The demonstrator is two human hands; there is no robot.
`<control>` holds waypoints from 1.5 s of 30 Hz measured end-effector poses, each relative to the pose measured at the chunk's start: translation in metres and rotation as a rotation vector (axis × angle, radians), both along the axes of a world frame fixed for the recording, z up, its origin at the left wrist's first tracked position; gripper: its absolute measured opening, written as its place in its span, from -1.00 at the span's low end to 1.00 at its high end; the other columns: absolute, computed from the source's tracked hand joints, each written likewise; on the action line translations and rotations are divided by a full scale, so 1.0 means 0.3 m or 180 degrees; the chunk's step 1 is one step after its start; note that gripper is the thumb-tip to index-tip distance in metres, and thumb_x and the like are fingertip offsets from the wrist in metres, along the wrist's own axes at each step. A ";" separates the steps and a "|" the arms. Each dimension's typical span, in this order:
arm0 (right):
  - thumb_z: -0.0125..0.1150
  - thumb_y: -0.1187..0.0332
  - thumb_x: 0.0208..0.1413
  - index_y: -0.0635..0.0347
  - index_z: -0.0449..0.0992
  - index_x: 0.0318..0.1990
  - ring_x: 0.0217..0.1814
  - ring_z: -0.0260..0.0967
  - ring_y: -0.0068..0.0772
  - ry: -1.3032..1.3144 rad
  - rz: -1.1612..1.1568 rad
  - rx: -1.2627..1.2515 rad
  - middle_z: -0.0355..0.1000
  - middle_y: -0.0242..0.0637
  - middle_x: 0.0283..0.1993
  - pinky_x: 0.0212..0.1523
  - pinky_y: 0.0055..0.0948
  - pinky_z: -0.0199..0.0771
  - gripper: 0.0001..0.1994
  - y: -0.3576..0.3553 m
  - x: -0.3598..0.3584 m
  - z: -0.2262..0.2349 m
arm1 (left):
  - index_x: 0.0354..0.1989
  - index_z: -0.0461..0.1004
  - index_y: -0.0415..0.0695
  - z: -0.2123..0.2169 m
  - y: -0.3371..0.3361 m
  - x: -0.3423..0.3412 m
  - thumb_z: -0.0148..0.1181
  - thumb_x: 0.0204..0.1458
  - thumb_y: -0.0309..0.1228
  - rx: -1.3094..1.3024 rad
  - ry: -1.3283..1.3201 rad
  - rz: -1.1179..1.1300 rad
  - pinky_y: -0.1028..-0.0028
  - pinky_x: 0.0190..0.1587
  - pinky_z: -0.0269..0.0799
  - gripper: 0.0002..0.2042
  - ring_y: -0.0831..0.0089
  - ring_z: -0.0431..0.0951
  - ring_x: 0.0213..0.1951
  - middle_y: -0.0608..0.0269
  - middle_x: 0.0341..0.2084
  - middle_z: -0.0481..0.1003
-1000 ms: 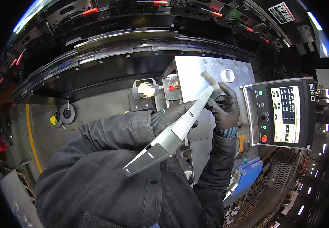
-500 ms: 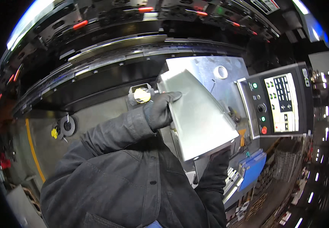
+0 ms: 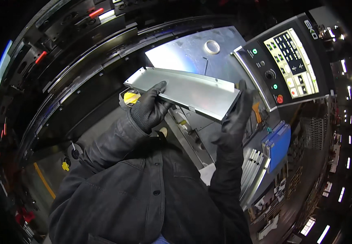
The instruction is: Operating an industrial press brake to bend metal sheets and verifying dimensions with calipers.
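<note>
A long grey sheet-metal panel [image 3: 188, 91] with folded edges lies flat between my two black-gloved hands, in front of the dark machine. My left hand [image 3: 151, 106] grips its near long edge toward the left end, thumb on top. Gripping the right end of the panel is my right hand [image 3: 237, 118], fingers wrapped over the short edge. Both dark jacket sleeves rise from the bottom of the view. Behind the panel sits a flat metal support plate [image 3: 184, 53] with a ring-shaped hole.
The press machine's long dark beam [image 3: 86, 65] runs across the upper left. A control panel [image 3: 285, 65] with a lit screen, knobs and a red button stands at right. A blue box [image 3: 277, 142] and stacked metal strips [image 3: 253, 166] sit lower right. A yellow knob [image 3: 65, 166] is lower left.
The panel turned from an upright, slanted hold to lying flat and level. My right hand, hidden half a second ago, now grips the panel's right end; my left hand shifted to its near edge.
</note>
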State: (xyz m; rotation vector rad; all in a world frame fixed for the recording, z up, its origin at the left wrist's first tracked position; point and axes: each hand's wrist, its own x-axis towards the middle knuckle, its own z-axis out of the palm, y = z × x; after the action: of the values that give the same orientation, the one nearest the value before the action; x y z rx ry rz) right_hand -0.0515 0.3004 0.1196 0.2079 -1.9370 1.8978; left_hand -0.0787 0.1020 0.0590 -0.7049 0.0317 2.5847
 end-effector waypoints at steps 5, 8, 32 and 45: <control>0.25 0.33 -0.29 0.05 0.16 0.13 0.10 0.16 -0.18 0.0680 0.0071 0.0376 0.13 -0.18 0.13 0.09 -0.30 0.14 -0.31 -0.019 -0.025 -0.009 | -0.08 0.08 -0.44 0.101 0.036 0.020 -0.01 0.01 -0.57 0.0050 -0.0074 -0.0209 0.42 -0.14 0.49 -0.66 0.29 0.46 -0.22 -0.10 -0.16 0.29; 0.26 0.36 -0.34 0.08 0.20 0.10 0.08 0.17 -0.22 0.0518 0.0010 0.0095 0.16 -0.19 0.08 0.09 -0.31 0.14 -0.31 -0.004 -0.037 0.006 | -0.09 0.18 -0.36 -0.035 -0.003 0.070 0.09 -0.04 -0.55 -0.2086 0.1737 -0.0755 0.55 -0.26 0.45 -0.66 0.39 0.46 -0.24 -0.06 -0.16 0.33; 0.33 0.14 -0.20 0.20 0.34 -0.02 -0.31 0.30 -0.44 -0.0091 0.0140 0.1311 0.25 -0.24 -0.23 -0.30 -0.52 0.42 -0.43 -0.106 -0.074 0.118 | 0.15 0.15 -0.15 0.006 -0.123 0.023 0.29 -0.37 -0.36 -0.1967 0.3619 -0.2219 0.29 -0.04 0.25 -0.24 0.31 0.32 -0.06 0.11 -0.03 0.31; 0.22 0.15 -0.19 0.22 0.06 0.18 0.03 0.16 -0.07 -0.0129 -0.0047 0.1679 0.11 0.00 0.08 -0.04 -0.22 0.29 -0.25 -0.089 -0.109 0.000 | 0.17 0.06 -0.09 0.003 -0.129 -0.043 0.23 -0.32 -0.50 -0.2812 0.3261 -0.1614 0.55 -0.43 0.42 -0.25 0.38 0.42 -0.32 0.06 -0.22 0.34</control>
State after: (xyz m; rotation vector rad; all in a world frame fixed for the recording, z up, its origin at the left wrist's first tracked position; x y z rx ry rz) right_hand -0.0842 0.2737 0.1196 0.3062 -2.4237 1.3527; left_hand -0.0916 0.0632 0.0599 0.4240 1.4877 2.0551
